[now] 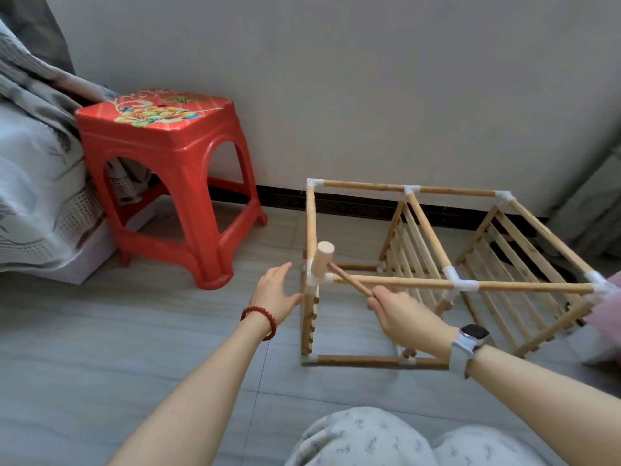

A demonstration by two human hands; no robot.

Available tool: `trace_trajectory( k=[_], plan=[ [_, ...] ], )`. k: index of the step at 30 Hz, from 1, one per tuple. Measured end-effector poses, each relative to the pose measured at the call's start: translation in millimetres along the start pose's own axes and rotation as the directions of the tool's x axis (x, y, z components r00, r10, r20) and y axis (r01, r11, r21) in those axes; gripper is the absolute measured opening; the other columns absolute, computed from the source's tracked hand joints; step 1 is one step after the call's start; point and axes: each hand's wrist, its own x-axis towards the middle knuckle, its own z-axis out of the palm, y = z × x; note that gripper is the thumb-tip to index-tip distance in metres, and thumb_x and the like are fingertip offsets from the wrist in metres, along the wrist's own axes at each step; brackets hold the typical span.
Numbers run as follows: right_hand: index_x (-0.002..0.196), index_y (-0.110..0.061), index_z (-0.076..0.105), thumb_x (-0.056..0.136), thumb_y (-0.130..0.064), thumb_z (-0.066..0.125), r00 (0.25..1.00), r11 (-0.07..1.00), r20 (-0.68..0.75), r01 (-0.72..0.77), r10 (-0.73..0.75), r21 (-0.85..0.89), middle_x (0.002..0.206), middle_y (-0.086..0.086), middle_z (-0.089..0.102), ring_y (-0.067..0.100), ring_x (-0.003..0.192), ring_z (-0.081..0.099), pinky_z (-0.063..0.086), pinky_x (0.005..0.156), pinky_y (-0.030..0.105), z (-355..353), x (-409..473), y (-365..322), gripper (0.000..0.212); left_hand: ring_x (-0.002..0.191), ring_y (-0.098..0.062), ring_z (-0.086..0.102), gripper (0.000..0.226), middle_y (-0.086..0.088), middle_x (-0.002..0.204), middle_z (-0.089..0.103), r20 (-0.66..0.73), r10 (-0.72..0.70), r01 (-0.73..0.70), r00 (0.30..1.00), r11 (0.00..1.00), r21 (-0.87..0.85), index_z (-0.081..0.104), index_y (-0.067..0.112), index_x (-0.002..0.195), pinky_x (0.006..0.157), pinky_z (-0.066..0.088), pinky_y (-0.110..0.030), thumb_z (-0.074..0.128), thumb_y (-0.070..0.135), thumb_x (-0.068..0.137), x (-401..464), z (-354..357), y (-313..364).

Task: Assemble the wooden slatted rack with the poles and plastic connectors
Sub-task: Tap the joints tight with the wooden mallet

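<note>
The rack's (437,280) far right corner is getting cut off by something pink (605,317) at the right edge. The bed (33,163) is running off the upper left. The mallet's (324,260) handle end is disappearing inside the right hand (403,314).

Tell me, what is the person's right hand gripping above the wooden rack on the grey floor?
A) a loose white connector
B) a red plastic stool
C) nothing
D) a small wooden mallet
D: the right hand curls round the thin handle of the small wooden mallet, whose head sits at the white plastic corner connector.
</note>
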Motion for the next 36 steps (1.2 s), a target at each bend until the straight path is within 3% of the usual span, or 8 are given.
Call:
trace_trajectory(
  k=[4, 7, 11, 18, 24, 28, 32, 36],
  plan=[
    [0.101, -0.013, 0.051, 0.098, -0.028, 0.036, 0.977, 0.989, -0.213, 0.049, -0.018, 0.141, 0.067, 0.001, 0.058, 0.019, 0.053, 0.056, 0.050, 0.050, 0.040, -7.4, -2.7, -0.2, 0.021, 0.131, -0.021, 0.036, 0.062, -0.006, 0.142, 0.038, -0.016, 0.031, -0.031, 0.999, 0.999, 0.016, 0.032, 0.015, 0.143, 0.107, 0.034, -0.038, 0.060, 0.020, 0.088, -0.8, -2.2, 7.2],
    [0.102, -0.016, 0.052, 0.100, -0.030, 0.035, 0.998, 0.999, -0.018, -0.051, 0.052, 0.013, 0.078, 0.004, 0.062, 0.024, 0.069, 0.061, 0.051, 0.065, 0.044, -15.8, -4.5, 4.5, 0.022, 0.128, -0.023, 0.039, 0.051, -0.008, 0.139, 0.041, -0.110, 0.047, -0.047, 0.993, 0.999, 0.004, 0.038, 0.011, 0.139, 0.107, 0.034, -0.038, 0.054, 0.013, 0.091, -2.4, -4.1, 21.5],
    [0.096, -0.012, 0.053, 0.099, -0.020, 0.039, 0.917, 0.941, -0.371, -0.017, 0.150, 0.338, 0.063, -0.001, 0.053, 0.007, 0.047, 0.046, 0.043, 0.045, 0.028, -41.5, -25.2, 27.1, 0.016, 0.118, -0.022, 0.045, 0.039, -0.006, 0.129, 0.049, -0.273, 0.158, -0.128, 0.949, 0.984, 0.127, 0.047, 0.013, 0.131, 0.097, 0.036, -0.037, 0.047, 0.012, 0.092, 1.1, -4.0, 56.8],
    [0.097, -0.015, 0.050, 0.099, -0.025, 0.037, 0.635, 0.962, -0.747, 0.022, 0.197, 0.272, 0.055, -0.009, 0.044, 0.007, 0.051, 0.052, 0.037, 0.040, 0.013, -85.9, -80.9, 90.3, 0.016, 0.122, -0.022, 0.044, 0.045, -0.003, 0.136, 0.045, 0.352, 0.432, -0.536, 0.831, 0.792, 0.293, 0.035, 0.020, 0.140, 0.100, 0.039, -0.043, 0.041, 0.030, 0.097, 15.8, 71.3, 168.7],
    [0.094, -0.018, 0.047, 0.100, -0.026, 0.035, 0.855, 0.876, -0.193, -0.465, 0.482, 0.129, 0.073, 0.002, 0.056, 0.028, 0.078, 0.061, 0.040, 0.061, 0.034, -35.9, -106.3, 130.7, 0.016, 0.103, -0.017, 0.054, 0.024, 0.006, 0.107, 0.057, 0.312, 0.415, -0.513, 0.855, 0.765, 0.388, 0.054, 0.029, 0.112, 0.101, 0.028, -0.040, 0.035, 0.023, 0.099, 17.0, 121.5, 177.1],
    [0.088, -0.023, 0.046, 0.097, -0.028, 0.038, 0.732, 0.918, -0.567, -0.220, 0.378, 0.329, 0.052, -0.008, 0.044, 0.016, 0.047, 0.049, 0.034, 0.044, 0.026, -41.3, -110.4, 134.4, 0.012, 0.101, -0.014, 0.058, 0.031, 0.008, 0.103, 0.064, 0.185, 0.401, -0.442, 0.897, 0.827, 0.347, 0.060, 0.031, 0.113, 0.110, 0.017, -0.039, 0.036, 0.018, 0.098, 19.4, 129.8, 174.4],
    [0.098, -0.017, 0.049, 0.099, -0.027, 0.037, 0.864, 0.905, -0.275, -0.417, 0.422, 0.080, 0.070, 0.004, 0.058, 0.032, 0.072, 0.060, 0.035, 0.056, 0.035, -24.0, -110.9, 139.3, 0.016, 0.098, -0.015, 0.060, 0.030, 0.008, 0.101, 0.066, 0.190, 0.395, -0.438, 0.899, 0.820, 0.368, 0.062, 0.030, 0.112, 0.110, 0.019, -0.039, 0.038, 0.019, 0.097, 17.5, 129.7, 175.7],
    [0.086, -0.024, 0.050, 0.098, -0.023, 0.041, 0.710, 0.862, -0.509, -0.292, 0.486, 0.415, 0.054, -0.006, 0.047, 0.014, 0.050, 0.049, 0.037, 0.049, 0.039, -36.4, -109.9, 151.8, 0.015, 0.090, -0.017, 0.059, 0.025, 0.006, 0.096, 0.063, 0.241, 0.373, -0.438, 0.896, 0.835, 0.333, 0.064, 0.027, 0.104, 0.087, 0.041, -0.034, 0.041, 0.022, 0.094, 20.4, 126.1, 181.9]
  ],
)
